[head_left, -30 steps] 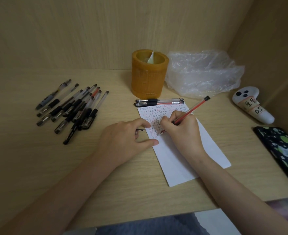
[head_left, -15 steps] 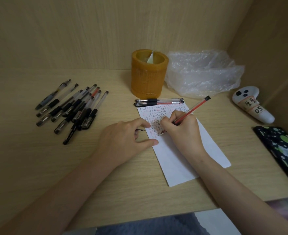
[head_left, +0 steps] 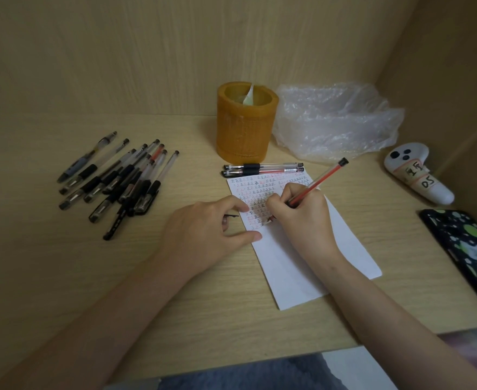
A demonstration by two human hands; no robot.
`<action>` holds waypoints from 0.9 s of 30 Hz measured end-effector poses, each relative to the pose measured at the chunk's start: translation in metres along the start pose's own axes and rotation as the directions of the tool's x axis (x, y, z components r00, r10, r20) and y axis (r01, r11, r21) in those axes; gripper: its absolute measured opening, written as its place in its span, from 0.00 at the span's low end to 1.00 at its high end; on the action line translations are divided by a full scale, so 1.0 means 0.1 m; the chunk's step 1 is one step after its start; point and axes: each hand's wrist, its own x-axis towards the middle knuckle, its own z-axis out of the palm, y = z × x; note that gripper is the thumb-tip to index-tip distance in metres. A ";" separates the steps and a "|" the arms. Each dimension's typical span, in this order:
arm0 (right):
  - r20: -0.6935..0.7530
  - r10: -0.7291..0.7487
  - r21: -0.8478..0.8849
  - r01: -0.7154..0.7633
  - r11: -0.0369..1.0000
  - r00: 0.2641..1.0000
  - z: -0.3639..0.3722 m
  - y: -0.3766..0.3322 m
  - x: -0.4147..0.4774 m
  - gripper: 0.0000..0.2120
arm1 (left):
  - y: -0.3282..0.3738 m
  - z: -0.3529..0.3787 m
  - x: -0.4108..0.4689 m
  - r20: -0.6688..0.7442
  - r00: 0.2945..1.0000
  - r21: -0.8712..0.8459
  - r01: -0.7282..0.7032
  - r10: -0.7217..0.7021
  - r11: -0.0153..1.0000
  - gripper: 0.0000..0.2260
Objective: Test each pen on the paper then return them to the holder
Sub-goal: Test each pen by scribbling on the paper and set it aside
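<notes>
My right hand (head_left: 302, 218) grips a red pen (head_left: 320, 180), its tip down on the white paper (head_left: 310, 257) among rows of small red and black marks. My left hand (head_left: 203, 235) rests at the paper's left edge, thumb and forefinger touching the sheet. Its curled fingers hold a small dark pen cap (head_left: 231, 216), mostly hidden. Two capped pens (head_left: 262, 168) lie side by side just above the paper. The amber cylindrical holder (head_left: 245, 125) stands behind them with only a scrap of paper inside. Several pens (head_left: 119, 181) lie in a loose pile on the left.
A crumpled clear plastic bag (head_left: 335, 122) sits right of the holder. A white controller with a taped label (head_left: 417, 173) lies at the far right, and a dark patterned phone (head_left: 468, 249) lies near the right edge. Wooden walls close the back and right.
My right hand and the red pen have shifted very slightly on the paper while writing. My left hand has not moved.
</notes>
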 end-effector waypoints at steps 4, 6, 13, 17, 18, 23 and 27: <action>0.010 -0.001 0.018 0.001 1.000 1.000 -0.01 0.00 0.00 0.16 | 0.00 0.00 0.00 -0.005 1.000 0.001 -0.006 0.006 1.000 0.21; 0.014 -0.009 0.018 0.009 1.000 1.000 -0.01 0.01 0.00 0.16 | 0.00 0.00 0.00 -0.010 1.000 -0.003 -0.012 0.012 1.000 0.20; 0.031 -0.014 0.021 0.013 1.000 0.999 -0.01 0.03 0.01 0.20 | -0.01 0.00 0.00 -0.006 0.999 0.006 -0.034 0.034 0.999 0.21; 0.022 -0.009 0.027 0.008 1.000 1.000 -0.01 0.02 0.01 0.19 | -0.01 0.00 0.00 -0.010 0.999 -0.006 -0.040 0.039 0.999 0.21; 0.027 -0.011 0.027 0.010 1.000 1.000 -0.01 0.02 0.01 0.19 | -0.02 0.00 0.01 -0.008 0.999 -0.006 -0.042 0.041 0.999 0.21; 0.028 -0.011 0.023 0.010 1.000 1.000 -0.01 0.01 0.00 0.21 | -0.01 0.00 0.00 -0.011 0.999 0.008 -0.044 0.044 0.999 0.21; 0.013 -0.005 0.027 0.005 1.000 1.000 -0.01 0.00 0.00 0.20 | -0.01 0.00 0.00 -0.008 0.999 0.009 -0.032 0.032 0.999 0.22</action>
